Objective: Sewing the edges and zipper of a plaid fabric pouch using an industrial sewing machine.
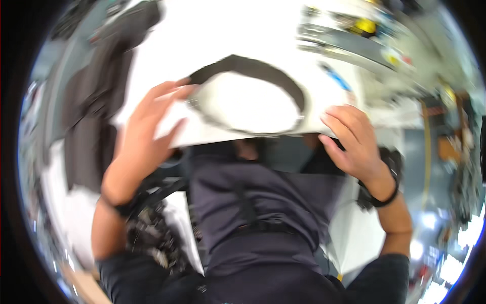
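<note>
A dark strap curved into a loop [266, 70] lies on the white table [202, 30] before me, close to its near edge. At the strap's left end is my left hand [152, 121], blurred by motion, with thumb and fingers spread apart. Its fingertips meet or overlap the strap there; I cannot tell whether they touch it. My right hand [353, 138] hovers at the table's right near edge, apart from the strap. Its fingers are loosely bent, the thumb stands away from them, and nothing shows between them. A thin blue pen-like thing [336, 78] lies beyond that hand.
Along the table's left side lies a pile of long dark strips or folded cloth [96, 101]. At the far right stands a grey metal device [349, 43], with small yellow and red items behind it. Bundles of dark material [157, 233] sit low, beside my left forearm.
</note>
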Demonstrator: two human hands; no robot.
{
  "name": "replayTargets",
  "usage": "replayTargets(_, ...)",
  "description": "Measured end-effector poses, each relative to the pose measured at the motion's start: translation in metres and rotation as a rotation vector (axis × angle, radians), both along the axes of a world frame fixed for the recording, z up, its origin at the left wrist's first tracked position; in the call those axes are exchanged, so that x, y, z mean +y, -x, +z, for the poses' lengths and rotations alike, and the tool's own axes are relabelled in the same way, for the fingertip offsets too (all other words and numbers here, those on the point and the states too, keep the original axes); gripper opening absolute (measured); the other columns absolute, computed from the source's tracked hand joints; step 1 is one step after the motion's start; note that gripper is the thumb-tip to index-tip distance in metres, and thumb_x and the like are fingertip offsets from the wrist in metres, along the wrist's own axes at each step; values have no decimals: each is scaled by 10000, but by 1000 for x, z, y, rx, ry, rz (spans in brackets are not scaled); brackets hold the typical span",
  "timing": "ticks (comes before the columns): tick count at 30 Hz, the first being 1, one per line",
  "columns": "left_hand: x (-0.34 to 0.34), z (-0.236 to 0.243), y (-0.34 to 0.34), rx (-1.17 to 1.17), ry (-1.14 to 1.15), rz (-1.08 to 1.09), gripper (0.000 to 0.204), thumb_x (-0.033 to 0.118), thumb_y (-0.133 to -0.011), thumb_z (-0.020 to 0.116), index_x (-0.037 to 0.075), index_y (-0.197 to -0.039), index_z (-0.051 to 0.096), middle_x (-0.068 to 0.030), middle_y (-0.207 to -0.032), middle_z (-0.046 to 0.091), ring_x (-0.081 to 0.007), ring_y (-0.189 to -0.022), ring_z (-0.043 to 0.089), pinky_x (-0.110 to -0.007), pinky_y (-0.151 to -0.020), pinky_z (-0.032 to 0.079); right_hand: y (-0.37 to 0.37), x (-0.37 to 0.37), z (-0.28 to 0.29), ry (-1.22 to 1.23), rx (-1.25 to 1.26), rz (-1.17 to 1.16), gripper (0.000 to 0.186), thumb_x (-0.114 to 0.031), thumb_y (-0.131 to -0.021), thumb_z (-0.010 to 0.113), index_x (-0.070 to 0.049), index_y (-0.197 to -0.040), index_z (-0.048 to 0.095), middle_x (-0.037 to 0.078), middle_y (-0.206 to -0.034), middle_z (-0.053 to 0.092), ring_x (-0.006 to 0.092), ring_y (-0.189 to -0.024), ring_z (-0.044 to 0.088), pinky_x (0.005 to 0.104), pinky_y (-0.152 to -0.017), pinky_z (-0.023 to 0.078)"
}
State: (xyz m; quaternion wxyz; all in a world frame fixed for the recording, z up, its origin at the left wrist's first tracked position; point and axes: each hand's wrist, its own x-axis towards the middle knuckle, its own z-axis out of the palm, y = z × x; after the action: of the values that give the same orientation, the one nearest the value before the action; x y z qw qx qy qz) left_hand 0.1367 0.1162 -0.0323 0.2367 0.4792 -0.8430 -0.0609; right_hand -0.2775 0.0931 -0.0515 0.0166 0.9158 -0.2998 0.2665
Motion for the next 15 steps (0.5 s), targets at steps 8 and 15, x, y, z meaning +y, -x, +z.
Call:
replayTargets(8, 39, -144, -165, 644, -487, 196, 157, -33, -1050, 474, 10, -1085, 622, -15, -1027, 567, -113, -913, 493, -209, -870, 378, 257, 77, -39, 81, 99, -890, 434, -192, -976, 716, -17, -1364, 631, 216, -1330, 664, 409, -1237, 636, 474, -1057, 508)
replayTargets(15, 11, -142, -113, 731, -505, 588, 291, 254, -1130, 587, 33, -1267, 717, 85, -973, 592, 13, -847, 461, -161, -726, 336, 356, 172, -116, -440, 67, -1394, 663, -416, -925, 785, -12, -1417, 600, 244, -1404, 638, 425, -1307, 608, 480, -1114, 489)
